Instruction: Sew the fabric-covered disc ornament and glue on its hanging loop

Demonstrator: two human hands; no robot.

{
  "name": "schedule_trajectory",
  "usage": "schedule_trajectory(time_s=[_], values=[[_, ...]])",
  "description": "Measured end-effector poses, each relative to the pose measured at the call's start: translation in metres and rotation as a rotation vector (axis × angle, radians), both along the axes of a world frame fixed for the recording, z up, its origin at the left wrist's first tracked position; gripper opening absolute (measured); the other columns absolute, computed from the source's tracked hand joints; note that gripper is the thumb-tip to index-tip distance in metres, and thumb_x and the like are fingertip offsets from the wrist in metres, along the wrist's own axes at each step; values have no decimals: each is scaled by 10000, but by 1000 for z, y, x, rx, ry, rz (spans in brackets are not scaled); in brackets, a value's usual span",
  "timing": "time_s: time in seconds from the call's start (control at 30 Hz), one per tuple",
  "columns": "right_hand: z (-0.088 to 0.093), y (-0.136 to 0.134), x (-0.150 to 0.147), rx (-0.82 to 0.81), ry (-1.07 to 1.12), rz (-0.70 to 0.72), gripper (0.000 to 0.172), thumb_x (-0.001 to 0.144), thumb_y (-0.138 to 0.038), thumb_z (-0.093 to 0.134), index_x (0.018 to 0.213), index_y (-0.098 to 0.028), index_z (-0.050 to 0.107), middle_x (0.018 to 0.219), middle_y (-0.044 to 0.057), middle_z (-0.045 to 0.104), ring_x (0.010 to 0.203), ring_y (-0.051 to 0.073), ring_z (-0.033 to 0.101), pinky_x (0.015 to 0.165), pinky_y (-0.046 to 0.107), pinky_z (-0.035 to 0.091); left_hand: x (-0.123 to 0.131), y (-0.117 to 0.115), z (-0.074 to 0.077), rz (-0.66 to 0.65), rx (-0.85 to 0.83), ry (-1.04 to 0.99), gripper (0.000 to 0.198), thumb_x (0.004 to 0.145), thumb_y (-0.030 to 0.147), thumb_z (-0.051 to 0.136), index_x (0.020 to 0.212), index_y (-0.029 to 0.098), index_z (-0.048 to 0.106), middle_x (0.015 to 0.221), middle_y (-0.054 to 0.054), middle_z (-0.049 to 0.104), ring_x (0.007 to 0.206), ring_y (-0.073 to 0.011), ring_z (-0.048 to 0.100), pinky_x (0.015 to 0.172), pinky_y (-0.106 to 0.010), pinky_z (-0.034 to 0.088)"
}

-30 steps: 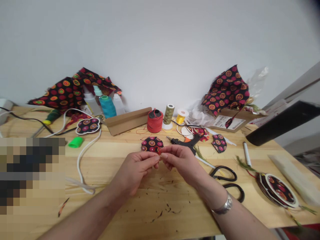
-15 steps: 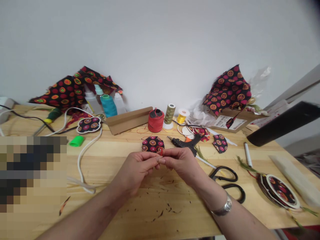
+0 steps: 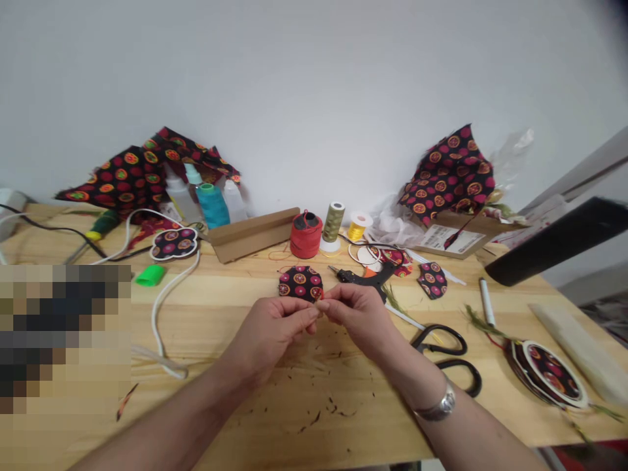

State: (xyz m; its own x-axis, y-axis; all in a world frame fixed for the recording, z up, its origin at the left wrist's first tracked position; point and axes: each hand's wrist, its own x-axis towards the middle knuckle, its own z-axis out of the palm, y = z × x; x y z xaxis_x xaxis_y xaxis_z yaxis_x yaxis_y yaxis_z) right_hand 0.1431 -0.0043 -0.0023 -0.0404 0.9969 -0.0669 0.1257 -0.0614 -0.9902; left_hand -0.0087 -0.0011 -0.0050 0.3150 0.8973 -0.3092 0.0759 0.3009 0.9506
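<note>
My left hand (image 3: pixel 279 327) and my right hand (image 3: pixel 362 320) meet at the fingertips above the middle of the table. Both are closed in a pinch on a red thread (image 3: pixel 321 296), of which only a small bit shows between the fingers. Just behind the fingertips lies a round patterned fabric piece (image 3: pixel 300 281), dark with red and orange circles. A red thread spool (image 3: pixel 306 237) stands farther back. Close to my right hand are a black glue gun (image 3: pixel 375 280) and black-handled scissors (image 3: pixel 444 350), their blades partly hidden by my forearm.
An olive thread cone (image 3: pixel 334 222), a yellow spool (image 3: pixel 360 226) and a cardboard tray (image 3: pixel 255 237) line the back. White cord (image 3: pixel 156 320) loops at left near a green cap (image 3: pixel 150 275). Stacked fabric-covered discs (image 3: pixel 552 373) and a marker (image 3: pixel 487 302) lie at right.
My right hand has shifted slightly up, and its fingertips slightly right with the red thread. My left hand stays nearly in place, still pinching.
</note>
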Motion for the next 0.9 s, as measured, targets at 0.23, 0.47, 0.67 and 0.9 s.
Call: schedule_trajectory(time_s=[0.23, 0.47, 0.67, 0.9], values=[[-6, -1, 2, 125, -172, -2, 152, 736, -260, 579, 624, -159, 598, 551, -33, 535, 517, 84, 426, 500, 202, 332, 0, -2, 4, -19, -31, -71, 200, 703, 329, 640, 652, 138, 670, 590, 16, 570, 459, -52, 322, 442, -198, 195], [-8, 0, 4, 188, -276, -25, 155, 760, -264, 575, 655, -159, 619, 568, -24, 574, 530, 91, 461, 508, 197, 350, 0, 1, 7, 52, 0, -13, 185, 686, 312, 649, 715, 143, 719, 691, -51, 703, 400, -39, 336, 411, -200, 219], [-5, -1, 5, 293, -415, -62, 130, 773, -224, 581, 665, -169, 628, 603, -15, 618, 560, 101, 514, 542, 198, 378, -1, 4, 4, 102, -23, -69, 153, 658, 286, 680, 697, 144, 719, 723, -55, 708, 411, -26, 361, 415, -182, 230], [-1, -4, 3, 375, -478, -71, 123, 753, -123, 583, 652, -176, 629, 631, -15, 643, 607, 103, 564, 591, 191, 404, 1, 4, 6, 53, -162, -141, 139, 596, 266, 718, 656, 142, 703, 472, 29, 544, 403, -42, 385, 370, -162, 187]])
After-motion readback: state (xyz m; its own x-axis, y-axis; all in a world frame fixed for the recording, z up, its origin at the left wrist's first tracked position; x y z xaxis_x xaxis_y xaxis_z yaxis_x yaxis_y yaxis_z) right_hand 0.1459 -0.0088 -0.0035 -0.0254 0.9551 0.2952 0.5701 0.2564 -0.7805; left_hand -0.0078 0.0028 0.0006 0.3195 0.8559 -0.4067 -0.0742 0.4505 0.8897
